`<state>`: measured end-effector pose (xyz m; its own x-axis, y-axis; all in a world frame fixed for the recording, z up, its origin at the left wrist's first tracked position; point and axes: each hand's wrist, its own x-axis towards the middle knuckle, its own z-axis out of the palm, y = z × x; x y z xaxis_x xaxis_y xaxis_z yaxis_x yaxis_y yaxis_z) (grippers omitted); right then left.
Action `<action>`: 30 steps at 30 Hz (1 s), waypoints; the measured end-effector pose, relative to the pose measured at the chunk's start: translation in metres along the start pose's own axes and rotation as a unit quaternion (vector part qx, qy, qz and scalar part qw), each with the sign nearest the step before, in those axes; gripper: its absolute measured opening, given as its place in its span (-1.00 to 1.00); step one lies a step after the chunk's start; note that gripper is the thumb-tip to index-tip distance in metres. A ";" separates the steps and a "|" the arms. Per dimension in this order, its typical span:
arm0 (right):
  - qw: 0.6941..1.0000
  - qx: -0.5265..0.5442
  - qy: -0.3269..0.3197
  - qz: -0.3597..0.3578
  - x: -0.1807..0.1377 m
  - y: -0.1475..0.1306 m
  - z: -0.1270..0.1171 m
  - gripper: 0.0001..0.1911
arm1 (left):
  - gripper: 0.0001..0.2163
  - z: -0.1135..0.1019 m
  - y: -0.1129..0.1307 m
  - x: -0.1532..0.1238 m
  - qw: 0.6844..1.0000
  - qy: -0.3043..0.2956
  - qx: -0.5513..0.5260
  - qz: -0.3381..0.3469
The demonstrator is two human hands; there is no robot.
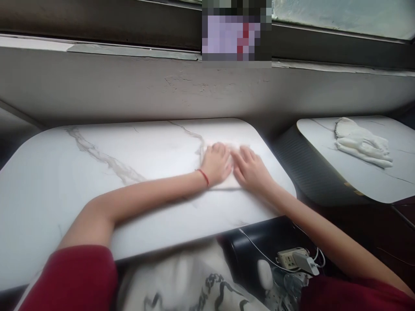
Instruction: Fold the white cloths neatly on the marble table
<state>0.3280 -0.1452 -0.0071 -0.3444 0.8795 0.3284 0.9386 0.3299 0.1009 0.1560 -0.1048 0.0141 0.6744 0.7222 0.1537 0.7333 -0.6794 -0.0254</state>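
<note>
A pale folded cloth (229,183) lies on the white marbled table (155,151), slightly blurred and partly covered by both hands. My left hand (218,163), with a red cord at the wrist, presses palm down on its left part. Lying on the right part is my right hand (252,169), its fingers stretched forward and spread a little. The two hands are side by side, close together near the middle of the cloth. What lies beneath the palms is hidden.
On a second marbled table (366,185) at the right lies a crumpled white cloth or glove (361,142). Below the near edge are a power strip (287,260), a white charger (305,263) and cables. A wall (145,86) stands behind the table.
</note>
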 end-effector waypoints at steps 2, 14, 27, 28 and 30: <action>1.000 -0.016 0.009 -0.003 -0.030 -0.024 -0.012 -0.48 | -0.46 -0.010 0.017 -0.030 0.999 -0.026 0.031 0.025; 1.000 -0.014 0.001 -0.012 -0.027 -0.057 -0.011 -0.45 | -0.45 -0.020 0.011 -0.060 0.996 -0.061 0.065 0.004; 1.000 0.030 0.005 0.010 0.153 -0.052 0.057 -0.48 | -0.44 0.016 -0.141 0.018 0.993 0.027 -0.013 -0.112; 0.999 0.030 0.004 0.023 0.162 -0.055 0.060 -0.48 | -0.45 0.017 -0.151 0.021 0.992 0.036 -0.016 -0.120; 0.998 0.028 0.010 0.053 0.176 -0.062 0.067 -0.48 | -0.46 0.020 -0.164 0.027 0.990 0.046 -0.021 -0.132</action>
<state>0.2081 0.0118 -0.0184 -0.2420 0.9039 0.3527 0.9671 0.2543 0.0118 0.0556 0.0282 0.0026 0.4469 0.8619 0.2395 0.8779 -0.4741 0.0679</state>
